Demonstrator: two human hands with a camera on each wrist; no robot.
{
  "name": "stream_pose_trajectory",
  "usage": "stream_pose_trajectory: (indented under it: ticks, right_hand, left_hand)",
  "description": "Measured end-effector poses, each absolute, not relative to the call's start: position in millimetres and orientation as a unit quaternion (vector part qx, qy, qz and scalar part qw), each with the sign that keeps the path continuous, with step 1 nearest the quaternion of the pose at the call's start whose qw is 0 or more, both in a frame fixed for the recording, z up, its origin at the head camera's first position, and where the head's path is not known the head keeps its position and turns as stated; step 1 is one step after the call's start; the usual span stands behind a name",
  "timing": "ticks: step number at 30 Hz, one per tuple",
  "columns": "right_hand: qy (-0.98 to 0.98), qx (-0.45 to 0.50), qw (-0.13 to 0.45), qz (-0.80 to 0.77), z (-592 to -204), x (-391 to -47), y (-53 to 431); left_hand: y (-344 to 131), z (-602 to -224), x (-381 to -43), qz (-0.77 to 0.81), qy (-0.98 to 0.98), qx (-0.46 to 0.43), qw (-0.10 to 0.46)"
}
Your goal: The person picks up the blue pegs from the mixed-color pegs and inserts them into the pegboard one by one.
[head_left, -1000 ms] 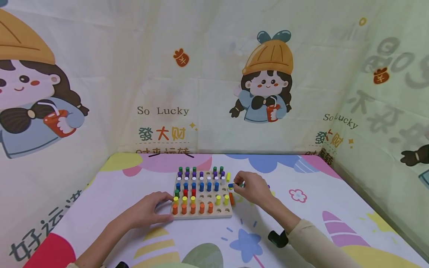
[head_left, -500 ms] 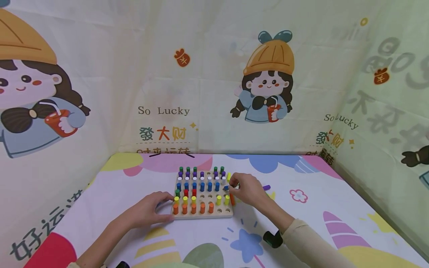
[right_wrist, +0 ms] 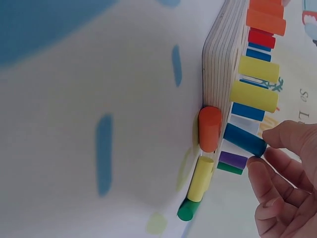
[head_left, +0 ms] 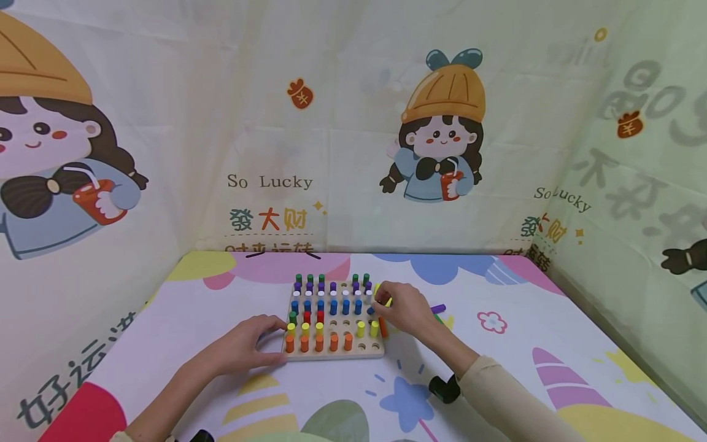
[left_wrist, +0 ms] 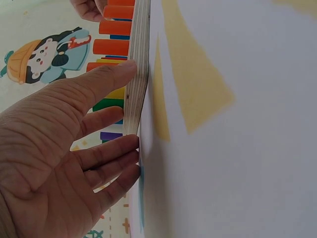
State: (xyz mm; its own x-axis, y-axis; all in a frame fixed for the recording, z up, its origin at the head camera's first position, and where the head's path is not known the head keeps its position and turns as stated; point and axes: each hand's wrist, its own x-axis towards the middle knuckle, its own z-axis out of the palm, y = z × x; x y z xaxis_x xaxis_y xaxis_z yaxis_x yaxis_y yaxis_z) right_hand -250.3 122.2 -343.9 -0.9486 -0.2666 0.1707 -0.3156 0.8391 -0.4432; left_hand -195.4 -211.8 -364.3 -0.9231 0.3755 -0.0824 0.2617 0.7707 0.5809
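A wooden pegboard [head_left: 353,355] holds rows of coloured pegs, with several holes bare. My left hand [head_left: 251,347] rests at its front left corner; in the left wrist view the thumb touches the board's edge and the fingers extend along the side. Between thumb and fingertips, my right hand [head_left: 405,307] pinches a blue peg [right_wrist: 245,140] at the right end of the blue row. The peg tilts, its far end at the board; whether it is in the hole cannot be seen. Standing blue pegs [head_left: 345,307] fill the rest of that row.
Beside the board's right edge lie an orange peg [right_wrist: 209,129], a yellow peg [right_wrist: 201,178] and a green peg [right_wrist: 188,210]. A purple peg [head_left: 438,308] lies right of my right hand. Printed cloth [head_left: 353,184] hangs behind the table [head_left: 475,368].
My right hand has moved left with the blue peg, from beside the board to the blue row's right end, and the peg now slants. The left hand has stayed at the corner.
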Motion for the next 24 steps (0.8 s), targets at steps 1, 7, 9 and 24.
stream_pose_trajectory:
  ticks: [1, 7, 9, 24]
  right_hand:
    - [-0.957, 0.151, 0.052, 0.241, -343.6, -251.0, 121.6]
    - [-0.954, 0.150, 0.053, 0.254, -343.8, -254.1, 118.9]
    - [-0.953, 0.148, 0.052, 0.259, -344.1, -254.2, 118.5]
    - [-0.943, 0.145, 0.063, 0.292, -345.6, -248.9, 120.1]
  left_hand:
    - [-211.9, -364.5, -195.6, 0.293, 0.936, 0.171, 0.097]
    - [-212.8, -366.4, -197.3, 0.294, 0.934, 0.177, 0.096]
    - [-212.8, -367.1, -197.5, 0.295, 0.934, 0.176, 0.098]
    - [-212.0, -367.7, -195.8, 0.295, 0.937, 0.157, 0.100]
